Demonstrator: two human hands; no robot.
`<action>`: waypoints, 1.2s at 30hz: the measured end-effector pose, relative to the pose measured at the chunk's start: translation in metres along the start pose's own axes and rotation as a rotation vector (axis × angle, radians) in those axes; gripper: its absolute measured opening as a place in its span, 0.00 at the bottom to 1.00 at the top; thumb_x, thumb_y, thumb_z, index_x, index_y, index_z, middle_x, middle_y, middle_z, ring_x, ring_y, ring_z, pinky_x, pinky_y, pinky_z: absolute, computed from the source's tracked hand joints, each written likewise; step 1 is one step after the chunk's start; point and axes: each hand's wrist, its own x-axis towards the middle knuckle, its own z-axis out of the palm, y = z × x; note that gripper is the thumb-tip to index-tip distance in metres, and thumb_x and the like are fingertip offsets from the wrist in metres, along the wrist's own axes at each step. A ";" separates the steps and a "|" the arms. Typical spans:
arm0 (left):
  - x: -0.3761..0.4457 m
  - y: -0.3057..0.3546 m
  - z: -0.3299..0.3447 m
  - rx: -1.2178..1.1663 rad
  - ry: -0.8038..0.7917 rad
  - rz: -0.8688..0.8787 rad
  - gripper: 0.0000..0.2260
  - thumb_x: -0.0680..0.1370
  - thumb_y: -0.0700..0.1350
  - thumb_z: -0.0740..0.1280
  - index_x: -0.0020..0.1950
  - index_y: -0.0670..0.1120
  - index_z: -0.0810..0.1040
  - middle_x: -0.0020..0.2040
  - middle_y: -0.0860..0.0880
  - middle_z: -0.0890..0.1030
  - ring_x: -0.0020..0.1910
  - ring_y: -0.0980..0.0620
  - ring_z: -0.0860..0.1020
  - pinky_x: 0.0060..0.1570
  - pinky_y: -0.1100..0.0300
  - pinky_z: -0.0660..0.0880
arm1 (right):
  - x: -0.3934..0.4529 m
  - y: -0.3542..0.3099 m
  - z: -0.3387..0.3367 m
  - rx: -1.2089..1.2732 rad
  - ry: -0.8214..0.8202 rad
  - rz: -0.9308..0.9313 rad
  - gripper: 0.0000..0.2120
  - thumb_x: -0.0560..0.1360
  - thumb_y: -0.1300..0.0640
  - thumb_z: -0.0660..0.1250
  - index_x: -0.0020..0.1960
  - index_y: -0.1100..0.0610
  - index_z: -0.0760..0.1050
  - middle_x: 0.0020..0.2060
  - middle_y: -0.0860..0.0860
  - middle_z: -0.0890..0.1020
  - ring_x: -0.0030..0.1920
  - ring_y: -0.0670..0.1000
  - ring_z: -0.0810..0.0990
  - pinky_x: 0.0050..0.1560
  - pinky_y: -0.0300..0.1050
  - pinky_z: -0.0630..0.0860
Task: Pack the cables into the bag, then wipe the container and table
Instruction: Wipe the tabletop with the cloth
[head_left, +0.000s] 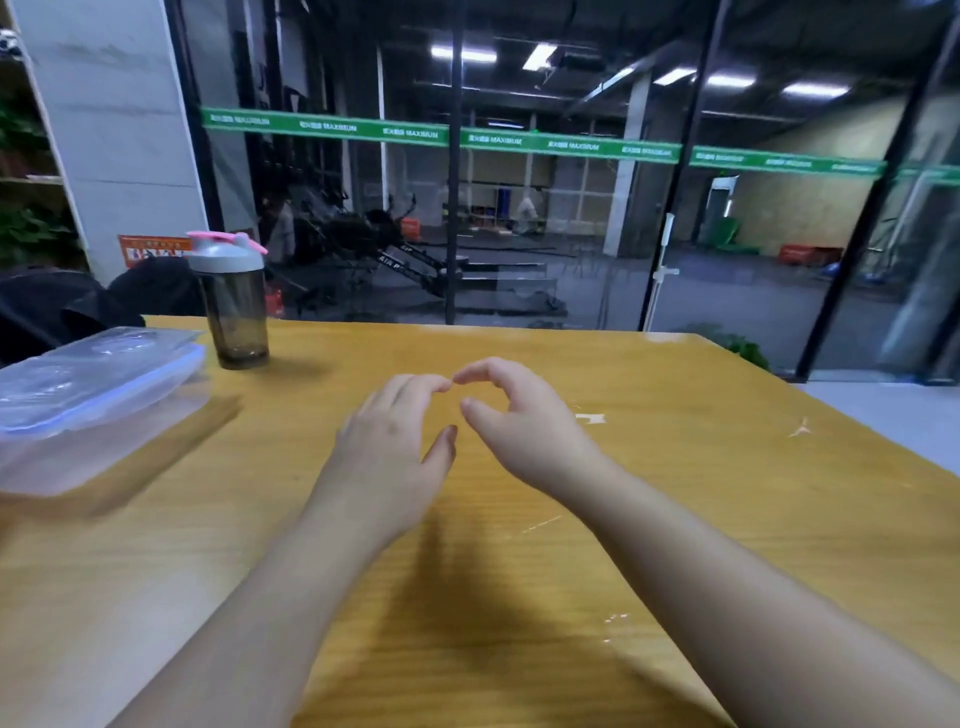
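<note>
Both my hands hover over the middle of the yellow wooden table (675, 519). My left hand (387, 447) is relaxed with fingers loosely bent and holds nothing. My right hand (511, 415) curves inward beside it, fingertips nearly meeting those of the left, also holding nothing. A clear plastic container (98, 405) with a blue-edged lid stands closed at the table's left edge. A dark bag (67, 306) lies behind the container, off the table's far left. No cables or cloth are in sight.
A smoky shaker bottle (234, 301) with a grey and pink lid stands at the back left of the table. Glass walls with a green stripe (571, 145) rise just beyond the far edge. The table's right edge runs diagonally toward a pale floor (893, 415).
</note>
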 end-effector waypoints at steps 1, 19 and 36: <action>0.002 0.010 0.005 -0.009 -0.014 0.020 0.18 0.77 0.48 0.62 0.67 0.50 0.68 0.63 0.54 0.71 0.62 0.53 0.69 0.60 0.53 0.69 | -0.004 0.006 -0.010 0.009 0.031 0.003 0.13 0.78 0.55 0.61 0.62 0.49 0.73 0.62 0.43 0.75 0.65 0.44 0.68 0.63 0.39 0.65; 0.013 0.156 0.095 -0.203 -0.319 0.162 0.27 0.77 0.55 0.60 0.73 0.53 0.52 0.71 0.56 0.54 0.71 0.54 0.54 0.71 0.59 0.54 | -0.111 0.109 -0.151 0.194 0.666 0.099 0.13 0.79 0.63 0.61 0.54 0.45 0.73 0.52 0.41 0.79 0.54 0.36 0.76 0.54 0.30 0.72; 0.013 0.186 0.122 -0.372 -0.623 0.103 0.23 0.80 0.54 0.53 0.74 0.56 0.51 0.73 0.61 0.52 0.73 0.59 0.49 0.70 0.60 0.52 | -0.172 0.212 -0.238 -0.582 0.416 0.421 0.14 0.80 0.60 0.59 0.65 0.55 0.71 0.61 0.49 0.74 0.63 0.49 0.69 0.60 0.41 0.65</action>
